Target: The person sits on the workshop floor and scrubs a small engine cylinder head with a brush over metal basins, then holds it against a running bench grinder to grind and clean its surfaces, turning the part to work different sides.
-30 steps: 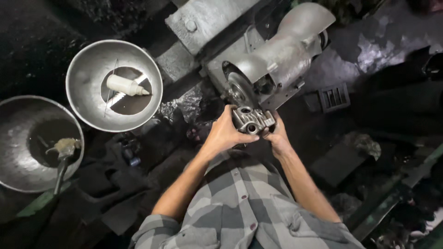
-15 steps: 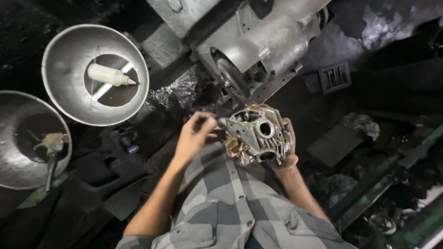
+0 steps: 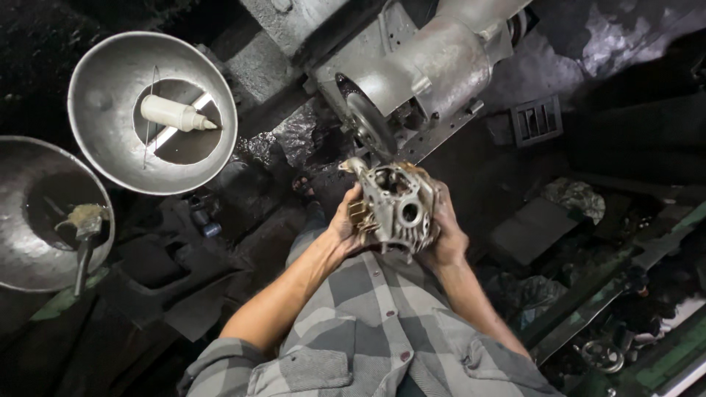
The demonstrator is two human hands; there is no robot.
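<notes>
Engine casing [image 3: 397, 208], cast grey metal, held at chest height just below the grinding machine [image 3: 430, 70]; open cavity faces the camera, long axis roughly upright, lug pointing up-left; left hand [image 3: 344, 224] and right hand [image 3: 446, 234] grip opposite sides; two metal bowls [image 3: 95, 132] lie at left.

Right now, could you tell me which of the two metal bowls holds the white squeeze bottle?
The upper bowl, nearer the machine, holds the white bottle; the lower-left bowl holds a brush.
</notes>
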